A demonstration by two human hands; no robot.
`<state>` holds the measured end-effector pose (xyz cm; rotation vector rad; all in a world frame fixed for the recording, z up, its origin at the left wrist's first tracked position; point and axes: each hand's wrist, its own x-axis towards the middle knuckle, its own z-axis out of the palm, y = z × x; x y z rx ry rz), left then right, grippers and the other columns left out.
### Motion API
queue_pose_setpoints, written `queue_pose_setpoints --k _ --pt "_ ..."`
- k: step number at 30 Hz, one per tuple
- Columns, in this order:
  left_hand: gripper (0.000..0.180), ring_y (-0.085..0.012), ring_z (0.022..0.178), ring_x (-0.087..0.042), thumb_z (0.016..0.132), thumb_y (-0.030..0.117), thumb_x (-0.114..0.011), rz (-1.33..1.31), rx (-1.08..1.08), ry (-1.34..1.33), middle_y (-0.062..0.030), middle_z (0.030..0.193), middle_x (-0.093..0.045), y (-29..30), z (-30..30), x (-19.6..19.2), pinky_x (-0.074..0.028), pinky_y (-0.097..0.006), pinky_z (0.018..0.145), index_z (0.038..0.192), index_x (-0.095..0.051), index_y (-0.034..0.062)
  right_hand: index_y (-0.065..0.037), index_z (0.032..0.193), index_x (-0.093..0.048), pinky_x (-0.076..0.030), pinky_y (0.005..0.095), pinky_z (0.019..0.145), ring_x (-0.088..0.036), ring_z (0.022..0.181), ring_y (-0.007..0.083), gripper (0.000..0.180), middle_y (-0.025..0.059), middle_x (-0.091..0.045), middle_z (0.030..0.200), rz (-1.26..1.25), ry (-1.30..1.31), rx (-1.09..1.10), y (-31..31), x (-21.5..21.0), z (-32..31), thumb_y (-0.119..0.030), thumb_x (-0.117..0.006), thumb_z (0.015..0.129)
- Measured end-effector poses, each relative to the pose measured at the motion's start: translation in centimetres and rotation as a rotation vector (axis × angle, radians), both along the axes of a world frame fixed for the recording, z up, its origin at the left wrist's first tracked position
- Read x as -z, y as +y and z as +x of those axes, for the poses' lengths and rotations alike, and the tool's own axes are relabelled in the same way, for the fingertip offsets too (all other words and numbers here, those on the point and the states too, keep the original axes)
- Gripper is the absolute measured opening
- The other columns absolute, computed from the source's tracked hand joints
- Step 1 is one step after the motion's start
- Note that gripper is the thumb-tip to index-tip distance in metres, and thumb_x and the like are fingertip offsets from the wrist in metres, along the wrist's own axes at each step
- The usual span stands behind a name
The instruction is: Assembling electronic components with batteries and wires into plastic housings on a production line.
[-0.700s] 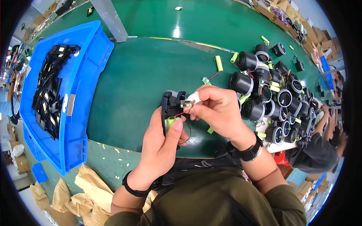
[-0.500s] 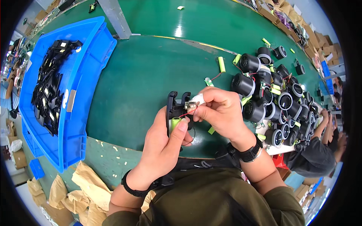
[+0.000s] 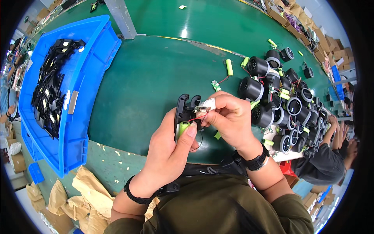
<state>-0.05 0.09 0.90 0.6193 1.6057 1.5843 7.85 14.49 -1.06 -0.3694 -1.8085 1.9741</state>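
My left hand (image 3: 169, 138) is closed around a black plastic housing (image 3: 181, 109) with two prongs at its top end. A green cylindrical battery (image 3: 184, 127) lies in the housing, with my left thumb pressing beside it. Thin red and dark wires run from the battery area to a small circuit board (image 3: 202, 110) with a metal connector. My right hand (image 3: 230, 115) pinches that board between thumb and forefinger, just right of the housing's prongs. White wrapping covers the right forefinger's tip. Part of the housing is hidden behind my left fingers.
At left stands a blue bin (image 3: 80, 89) with many black plastic parts (image 3: 48, 89). Black cylindrical motor-like units (image 3: 250, 88) are heaped at right, with green batteries among them. A loose battery (image 3: 229, 67) wired to a board lies beyond my hands. Another person (image 3: 321, 162) sits at far right.
The housing and both hands have shifted very slightly to the right. My grips stay the same, and the board remains pinched beside the prongs.
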Motion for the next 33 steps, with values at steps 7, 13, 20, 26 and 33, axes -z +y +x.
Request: queue_pose_setpoints --k 7,13,20,26,33 --pt "0.031 -0.0103 0.065 -0.056 0.093 0.019 -0.048 -0.018 -0.003 0.053 -0.0062 0.089 -0.056 -0.2 0.2 0.4 -0.048 -0.024 0.059 0.114 -0.043 -0.0036 0.000 0.082 -0.059 -0.050 0.0271 0.054 -0.060 0.065 0.0205 0.017 0.0092 -0.056 0.079 1.001 0.000 0.147 -1.3 -1.1 0.1 0.003 -0.066 0.066" --pt "0.031 -0.0107 0.064 -0.056 0.094 0.019 -0.047 -0.049 0.039 0.075 -0.0056 0.085 -0.055 -0.3 0.3 0.4 -0.049 -0.025 0.058 0.113 -0.042 -0.0044 -0.001 0.091 -0.056 -0.051 0.0303 0.056 -0.060 0.069 0.0246 0.025 0.0117 -0.056 0.088 1.160 0.019 0.072 -1.0 -0.5 0.7 -0.001 -0.062 0.067" --pt "0.030 -0.0109 0.063 -0.056 0.094 0.020 -0.047 -0.013 0.020 -0.002 -0.0053 0.081 -0.055 -0.2 0.6 0.0 -0.048 -0.025 0.057 0.111 -0.044 -0.0047 0.000 0.095 -0.056 -0.052 0.0309 0.059 -0.061 0.071 0.0266 0.031 0.0128 -0.056 0.090 1.126 0.028 0.035 -0.9 -1.1 0.9 -0.003 -0.062 0.065" --pt "0.029 -0.0108 0.064 -0.055 0.094 0.018 -0.045 0.020 0.025 0.008 -0.0051 0.080 -0.056 -0.4 0.6 0.2 -0.047 -0.024 0.059 0.113 -0.043 -0.0046 0.001 0.095 -0.056 -0.052 0.0316 0.060 -0.061 0.073 0.0274 0.033 0.0139 -0.056 0.090 1.179 0.010 0.078 -1.6 -1.5 1.1 -0.004 -0.063 0.063" --pt "0.033 -0.0316 0.081 -0.059 0.089 0.008 -0.048 -0.040 -0.008 0.598 -0.0172 0.094 -0.055 -0.6 1.0 -0.1 -0.048 -0.037 0.070 0.119 -0.040 -0.0053 0.004 0.096 -0.056 -0.053 0.0314 0.062 -0.062 0.075 0.0274 0.034 0.0166 -0.057 0.092 1.275 -0.030 0.133 -2.6 -2.2 1.1 -0.005 -0.064 0.065"
